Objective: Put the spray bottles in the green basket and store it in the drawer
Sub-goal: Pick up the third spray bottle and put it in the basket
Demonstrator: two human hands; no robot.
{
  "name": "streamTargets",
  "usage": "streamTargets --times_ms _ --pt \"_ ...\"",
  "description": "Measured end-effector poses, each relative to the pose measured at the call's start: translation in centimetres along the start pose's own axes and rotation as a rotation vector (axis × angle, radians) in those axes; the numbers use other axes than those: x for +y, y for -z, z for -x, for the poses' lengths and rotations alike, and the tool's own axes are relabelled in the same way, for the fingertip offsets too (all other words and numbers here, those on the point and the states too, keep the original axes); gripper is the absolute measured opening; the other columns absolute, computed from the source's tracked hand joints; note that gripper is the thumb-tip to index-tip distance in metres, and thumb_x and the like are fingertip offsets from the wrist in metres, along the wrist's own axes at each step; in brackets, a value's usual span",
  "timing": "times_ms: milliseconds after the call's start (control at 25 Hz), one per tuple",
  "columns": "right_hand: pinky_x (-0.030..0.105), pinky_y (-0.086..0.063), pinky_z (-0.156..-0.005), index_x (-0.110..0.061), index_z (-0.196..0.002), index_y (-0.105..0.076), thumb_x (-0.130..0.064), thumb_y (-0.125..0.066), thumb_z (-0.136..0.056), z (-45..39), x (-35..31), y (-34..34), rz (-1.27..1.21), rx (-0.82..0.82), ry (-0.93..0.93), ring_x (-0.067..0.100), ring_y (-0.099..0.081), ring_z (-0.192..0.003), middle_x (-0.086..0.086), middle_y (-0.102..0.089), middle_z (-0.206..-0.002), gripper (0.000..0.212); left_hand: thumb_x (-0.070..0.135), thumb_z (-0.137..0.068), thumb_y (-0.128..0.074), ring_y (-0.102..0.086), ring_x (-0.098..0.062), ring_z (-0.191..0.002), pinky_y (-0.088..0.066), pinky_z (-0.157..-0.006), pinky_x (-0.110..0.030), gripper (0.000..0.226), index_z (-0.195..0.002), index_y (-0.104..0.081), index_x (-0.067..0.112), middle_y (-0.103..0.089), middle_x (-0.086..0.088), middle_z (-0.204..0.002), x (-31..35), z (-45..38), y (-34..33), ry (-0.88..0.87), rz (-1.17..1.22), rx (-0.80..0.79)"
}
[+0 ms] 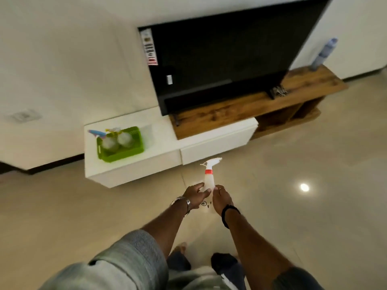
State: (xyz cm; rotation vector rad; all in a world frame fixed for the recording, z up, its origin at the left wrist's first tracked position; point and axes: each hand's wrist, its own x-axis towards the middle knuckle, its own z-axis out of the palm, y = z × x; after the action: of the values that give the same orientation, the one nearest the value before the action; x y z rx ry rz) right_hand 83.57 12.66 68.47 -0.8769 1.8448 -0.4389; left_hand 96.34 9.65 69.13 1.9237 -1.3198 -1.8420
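We hold a white spray bottle (209,181) with a red collar upright, just in front of the white cabinet (161,141); our right hand (222,199) curls its fingers round the bottle's body; our left hand (195,196) pinches its side between thumb and forefinger; on the cabinet's top, at its left end, sits the green basket (121,152) with two spray bottles (117,141) inside; the cabinet's drawer (217,147) is closed.

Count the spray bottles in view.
3. Blue-trigger bottle and yellow-trigger bottle in the green basket; red-collar bottle held by left hand and right hand. Others may be hidden.
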Motion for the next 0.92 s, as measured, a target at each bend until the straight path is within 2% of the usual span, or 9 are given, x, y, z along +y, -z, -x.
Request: streamTargets --times_ms 80,200,320,440,520,600,720,800,920 --pt "0.021 -0.040 -0.061 -0.014 -0.127 -0.057 -0.027 -0.031 -0.107 0.9 -3.6 -4.1 0.046 -0.048 0.058 0.017 -0.055 -0.085 0.007 -0.062 -0.112 0.035 0.044 -0.092 -0.062 -0.067 -0.020 -0.105 -0.057 -0.072 -0.032 0.054 -0.143 -0.052 0.032 -0.065 0.002 -0.127 -2.0 1.2 4.8 0.002 0.085 0.070" --pt "0.026 -0.043 -0.076 -0.015 -0.128 -0.056 -0.027 -0.031 -0.107 1.6 -8.2 -9.4 0.109 -0.120 0.121 0.020 -0.056 -0.092 0.007 -0.062 -0.114 0.035 0.037 -0.094 -0.061 -0.068 -0.027 -0.112 -0.056 -0.079 -0.035 0.047 -0.140 -0.056 0.029 -0.068 -0.004 -0.127 -4.4 2.4 10.8 -0.019 0.225 0.155" --pt "0.026 -0.044 -0.070 -0.017 -0.131 -0.054 -0.031 -0.030 -0.107 1.8 -11.4 -13.6 0.177 -0.181 0.190 0.010 -0.059 -0.081 0.003 -0.063 -0.110 0.037 0.031 -0.096 -0.060 -0.066 -0.028 -0.115 -0.057 -0.093 -0.041 0.044 -0.140 -0.057 0.026 -0.067 -0.006 -0.130 -6.4 3.2 15.1 -0.043 0.363 0.223" --pt "0.027 -0.043 -0.079 -0.018 -0.134 -0.054 -0.042 -0.030 -0.106 1.4 -13.9 -16.5 0.242 -0.227 0.244 0.014 -0.059 -0.089 0.006 -0.065 -0.119 0.043 0.031 -0.094 -0.063 -0.063 -0.023 -0.117 -0.054 -0.087 -0.032 0.043 -0.137 -0.060 0.028 -0.067 -0.001 -0.131 -7.5 3.4 18.2 -0.069 0.432 0.278" --pt "0.030 -0.044 -0.090 -0.019 -0.140 -0.051 -0.048 -0.033 -0.104 0.7 -15.2 -18.3 0.276 -0.259 0.251 0.021 -0.059 -0.106 0.008 -0.063 -0.130 0.049 0.032 -0.091 -0.066 -0.063 -0.019 -0.117 -0.055 -0.092 -0.033 0.041 -0.132 -0.064 0.029 -0.068 0.003 -0.129 -7.8 2.9 19.9 -0.095 0.417 0.314" --pt "0.035 -0.046 -0.101 -0.019 -0.143 -0.048 -0.054 -0.038 -0.102 -0.5 -16.7 -19.7 0.313 -0.293 0.261 0.026 -0.059 -0.120 0.009 -0.060 -0.135 0.055 0.030 -0.088 -0.069 -0.060 -0.017 -0.120 -0.054 -0.093 -0.027 0.050 -0.136 -0.061 0.024 -0.062 0.003 -0.136 -7.7 2.0 21.6 -0.091 0.352 0.359" --pt "0.038 -0.048 -0.104 -0.015 -0.137 -0.051 -0.057 -0.045 -0.099 -3.4 -19.9 -21.5 0.379 -0.329 0.303 0.028 -0.059 -0.121 0.010 -0.062 -0.133 0.058 0.022 -0.084 -0.074 -0.060 -0.018 -0.121 -0.054 -0.084 -0.019 0.059 -0.141 -0.056 0.018 -0.057 -0.003 -0.141 -6.9 -0.1 25.0 -0.104 0.239 0.398" --pt "0.038 -0.049 -0.102 -0.013 -0.134 -0.052 -0.058 -0.049 -0.097 -5.4 -22.4 -22.5 0.415 -0.337 0.323 0.028 -0.060 -0.119 0.010 -0.063 -0.131 0.059 0.019 -0.081 -0.076 -0.060 -0.019 -0.118 -0.052 -0.085 -0.021 0.059 -0.137 -0.058 0.019 -0.058 -0.004 -0.134 -6.1 -1.5 27.6 -0.116 0.140 0.418" --pt "0.040 -0.050 -0.102 -0.013 -0.134 -0.053 -0.058 -0.054 -0.094 -7.7 -24.9 -24.2 0.382 -0.357 0.353 0.027 -0.061 -0.118 0.009 -0.064 -0.129 0.060 0.018 -0.076 -0.075 -0.064 -0.018 -0.100 -0.056 -0.084 -0.030 0.045 -0.120 -0.067 0.017 -0.069 0.001 -0.110 -5.1 -3.4 31.1 -0.126 0.045 0.439"
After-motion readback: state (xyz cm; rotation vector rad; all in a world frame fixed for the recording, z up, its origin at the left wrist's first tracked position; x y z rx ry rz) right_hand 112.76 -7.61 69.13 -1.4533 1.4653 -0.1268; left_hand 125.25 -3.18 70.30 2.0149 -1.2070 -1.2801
